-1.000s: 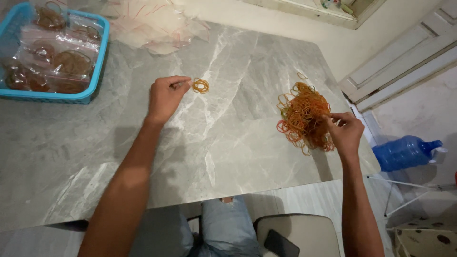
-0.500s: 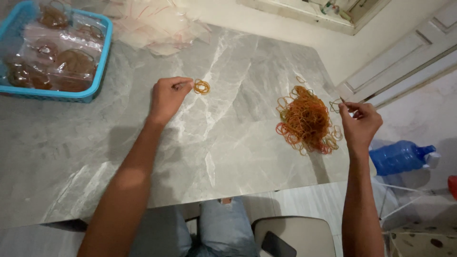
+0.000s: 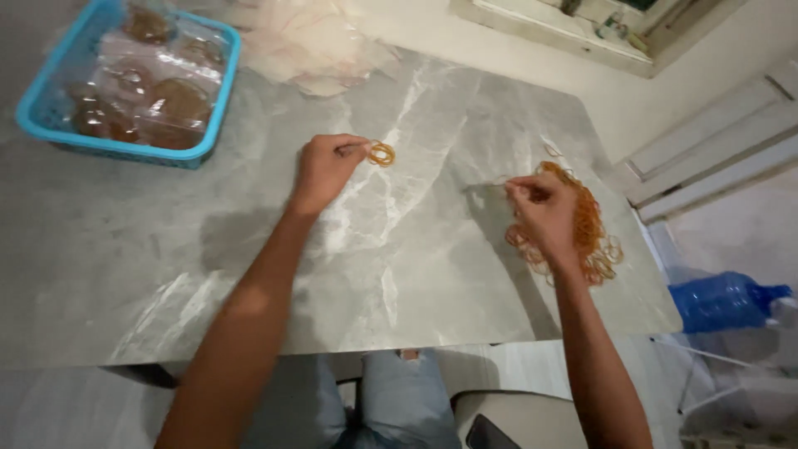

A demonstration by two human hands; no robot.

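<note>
Orange rubber bands in a small bunch (image 3: 381,154) sit pinched at our left hand (image 3: 326,171) fingertips, low on the grey marbled tabletop (image 3: 249,274). Our right hand (image 3: 542,214) hovers pinched over the loose orange rubber band heap (image 3: 592,233) near the table's right edge. Bare stone lies between them; a blue basket of bagged bands (image 3: 125,83) sits far left, a blue water bottle (image 3: 721,299) on the floor

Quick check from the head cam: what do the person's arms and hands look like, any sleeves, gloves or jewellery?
Both arms are bare to the edge of the picture, with no sleeves in view. The left hand and right hand wear no gloves, and no rings, watch or bracelets show. Pale blue ripped jeans cover the legs below.
</note>
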